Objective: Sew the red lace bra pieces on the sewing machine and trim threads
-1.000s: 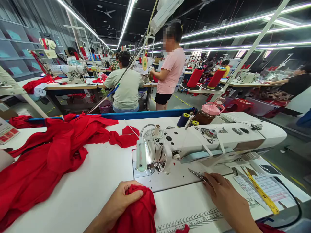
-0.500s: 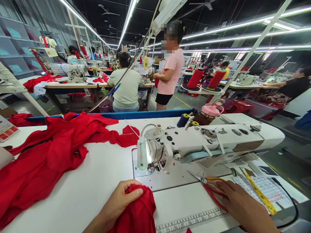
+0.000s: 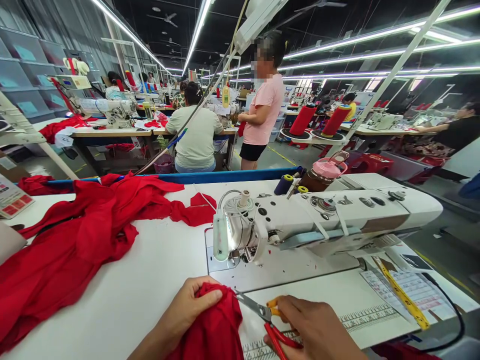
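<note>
A bunched red fabric piece (image 3: 215, 325) hangs from my left hand (image 3: 187, 310), its thumb pressed over the top of the cloth. My right hand (image 3: 311, 325) is closed round the handles of a pair of scissors (image 3: 262, 311), one orange and one red. The scissors point left, and their tips meet the right edge of the gathered cloth near my left thumb. Whether the blades have fabric between them I cannot tell. Just beyond both hands stands a white sewing machine (image 3: 292, 215), its needle area above the metal plate (image 3: 300, 265).
A large heap of red fabric (image 3: 86, 215) covers the table's left side. A yellow measuring tape (image 3: 403, 295) lies over written sheets at right. Behind the machine are thread spools (image 3: 284, 185) and a pink-lidded jar (image 3: 324, 170). A standing person (image 3: 264, 110) and a seated person (image 3: 197, 130) are beyond.
My right hand has brought the scissors left, from beside the machine's base to the edge of the red cloth. My left hand has kept its grip almost in place.
</note>
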The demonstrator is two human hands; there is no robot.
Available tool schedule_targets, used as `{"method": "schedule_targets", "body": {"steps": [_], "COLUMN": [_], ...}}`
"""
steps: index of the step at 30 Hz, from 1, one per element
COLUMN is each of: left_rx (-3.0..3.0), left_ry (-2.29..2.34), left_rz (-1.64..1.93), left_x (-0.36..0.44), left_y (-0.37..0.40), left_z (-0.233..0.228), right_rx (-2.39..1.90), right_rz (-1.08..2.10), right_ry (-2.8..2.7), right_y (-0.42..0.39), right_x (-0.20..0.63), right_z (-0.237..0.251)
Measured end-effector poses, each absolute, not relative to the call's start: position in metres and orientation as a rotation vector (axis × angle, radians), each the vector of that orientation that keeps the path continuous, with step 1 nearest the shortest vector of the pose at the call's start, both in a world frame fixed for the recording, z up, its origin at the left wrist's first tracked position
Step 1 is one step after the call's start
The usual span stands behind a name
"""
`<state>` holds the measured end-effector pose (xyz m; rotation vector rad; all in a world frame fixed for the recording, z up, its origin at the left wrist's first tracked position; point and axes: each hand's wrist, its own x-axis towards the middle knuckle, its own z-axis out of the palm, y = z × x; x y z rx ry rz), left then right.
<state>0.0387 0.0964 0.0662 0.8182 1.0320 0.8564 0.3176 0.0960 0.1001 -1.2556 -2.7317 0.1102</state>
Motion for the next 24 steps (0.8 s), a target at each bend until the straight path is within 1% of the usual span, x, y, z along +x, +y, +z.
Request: {"method": "schedule_targets", "body": {"steps": [4,9,12,24], "left_rx": [0.815,0.787,0.796,0.830], "left_ry": [1.023,1.032,1.025,1.028], "left_rz": [0.861,0.854,0.854,0.841], "left_x": [0.038,0.038,0.038,0.038], "left_y": [0.097,0.098,0.097,0.097], "left_z": [0.067,0.068,0.069,0.070], "right_rx": [-1.145,-1.067,-1.027,-1.016], "right_rz": [-0.098,-0.264,-0.295,-0.340], "right_ry": [-2.822,-2.717,-2.663,-2.746], "right_y": [0.105,0.111,0.114,0.120], "right_x": [0.313,0.317,0.319,0.320], "right_z": [0.091,0.085,0.087,0.091]}}
